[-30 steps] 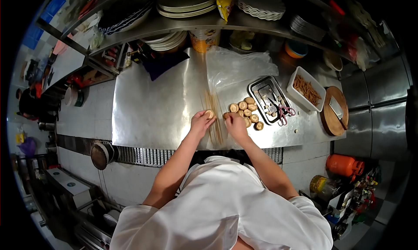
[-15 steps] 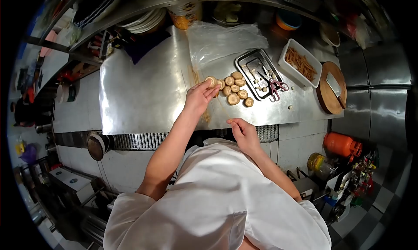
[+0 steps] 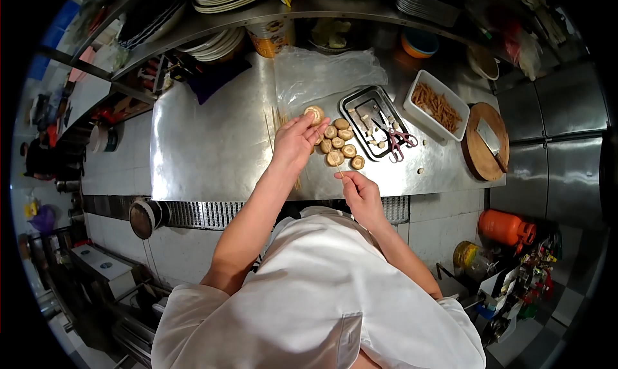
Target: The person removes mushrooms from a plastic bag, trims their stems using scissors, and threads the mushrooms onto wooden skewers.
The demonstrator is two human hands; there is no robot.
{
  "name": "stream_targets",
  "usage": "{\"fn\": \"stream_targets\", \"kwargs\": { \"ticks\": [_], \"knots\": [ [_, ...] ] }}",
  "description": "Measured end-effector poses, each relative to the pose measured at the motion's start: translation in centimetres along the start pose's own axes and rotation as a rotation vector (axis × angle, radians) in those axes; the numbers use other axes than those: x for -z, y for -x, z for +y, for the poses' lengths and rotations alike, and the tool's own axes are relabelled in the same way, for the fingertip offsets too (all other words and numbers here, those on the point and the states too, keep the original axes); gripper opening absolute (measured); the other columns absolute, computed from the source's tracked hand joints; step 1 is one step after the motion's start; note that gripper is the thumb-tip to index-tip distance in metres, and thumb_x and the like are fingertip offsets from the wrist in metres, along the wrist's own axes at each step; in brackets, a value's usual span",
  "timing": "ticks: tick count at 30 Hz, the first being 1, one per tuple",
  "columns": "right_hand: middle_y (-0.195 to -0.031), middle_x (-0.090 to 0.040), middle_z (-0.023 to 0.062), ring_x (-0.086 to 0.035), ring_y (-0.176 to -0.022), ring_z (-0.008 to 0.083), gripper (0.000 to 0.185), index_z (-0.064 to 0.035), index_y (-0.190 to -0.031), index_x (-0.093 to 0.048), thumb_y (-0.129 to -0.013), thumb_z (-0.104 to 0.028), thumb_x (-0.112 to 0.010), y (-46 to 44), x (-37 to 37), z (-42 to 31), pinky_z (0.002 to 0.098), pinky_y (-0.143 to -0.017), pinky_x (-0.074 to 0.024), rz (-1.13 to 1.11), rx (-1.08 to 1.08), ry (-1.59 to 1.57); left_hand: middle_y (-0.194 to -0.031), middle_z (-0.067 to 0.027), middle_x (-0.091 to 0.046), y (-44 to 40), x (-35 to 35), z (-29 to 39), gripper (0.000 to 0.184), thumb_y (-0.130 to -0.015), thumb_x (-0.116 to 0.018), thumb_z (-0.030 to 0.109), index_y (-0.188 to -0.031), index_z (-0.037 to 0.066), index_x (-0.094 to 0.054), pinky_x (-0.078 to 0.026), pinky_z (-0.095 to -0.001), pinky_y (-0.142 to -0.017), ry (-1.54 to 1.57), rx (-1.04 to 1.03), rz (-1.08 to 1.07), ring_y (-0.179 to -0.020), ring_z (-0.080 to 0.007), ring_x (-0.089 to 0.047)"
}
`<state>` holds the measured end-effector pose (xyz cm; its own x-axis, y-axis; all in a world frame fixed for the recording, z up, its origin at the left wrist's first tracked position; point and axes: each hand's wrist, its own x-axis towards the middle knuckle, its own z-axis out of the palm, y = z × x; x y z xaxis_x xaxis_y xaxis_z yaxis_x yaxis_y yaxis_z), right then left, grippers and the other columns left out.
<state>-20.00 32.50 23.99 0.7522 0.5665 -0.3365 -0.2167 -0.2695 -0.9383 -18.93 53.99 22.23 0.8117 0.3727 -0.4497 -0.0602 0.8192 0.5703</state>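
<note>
Between the thumb and fingers of my left hand [image 3: 295,140] is a pale brown mushroom cap [image 3: 313,114], held above the steel table. My right hand [image 3: 361,193] is closed in a pinch near the table's front edge, on a thin bamboo skewer [image 3: 338,167] that points up toward the mushrooms. The skewer's tip is hard to make out and looks apart from the held cap. A cluster of mushrooms [image 3: 335,157] lies on the table between my hands. More bamboo skewers [image 3: 269,126] lie beside and partly under my left hand.
Right of the mushrooms sit a metal tray [image 3: 347,117] with cut pieces and scissors [image 3: 395,141] resting across its edge. Farther right are a white bin [image 3: 443,132] of brown strips and a round chopping board [image 3: 478,162] with a cleaver [image 3: 488,136]. A plastic bag [image 3: 328,73] lies behind.
My left hand has lifted the mushroom slightly away from the cluster. My right hand keeps its pinch on the skewer, now angled toward the mushrooms. The whole view has shifted a little.
</note>
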Motion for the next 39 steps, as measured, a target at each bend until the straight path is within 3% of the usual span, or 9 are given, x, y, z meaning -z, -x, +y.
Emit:
{"fn": "stream_targets", "kwargs": {
  "ticks": [17,39],
  "knots": [
    [-0.062,-0.041,-0.0091,-0.035,-0.054,0.0003,0.024,0.0010,-0.113,-0.067,-0.105,-0.012,-0.049,-4.5,0.9,-1.4,0.0206,-0.048,-0.0280,-0.128,0.049,-0.127,-0.112,-0.0168,-0.064,-0.7,-3.1,1.7,0.023,-0.099,-0.062,0.011,-0.111,-0.008,-0.059,-0.052,-0.0387,-0.102,-0.007,-0.187,0.074,-0.111,-0.0320,-0.065],
    [-0.063,-0.045,-0.0079,-0.038,-0.056,0.0012,0.022,0.0001,-0.111,-0.069,-0.103,-0.011,-0.052,-5.9,0.7,-0.7,0.0211,-0.050,-0.0328,-0.086,0.094,-0.148,-0.111,-0.0151,-0.066,-0.4,-4.0,0.7,0.021,-0.098,-0.064,0.012,-0.110,-0.005,-0.058,-0.053,-0.0375,-0.101,-0.039,-0.174,0.086,-0.110,-0.0299,-0.066]
  ]
}}
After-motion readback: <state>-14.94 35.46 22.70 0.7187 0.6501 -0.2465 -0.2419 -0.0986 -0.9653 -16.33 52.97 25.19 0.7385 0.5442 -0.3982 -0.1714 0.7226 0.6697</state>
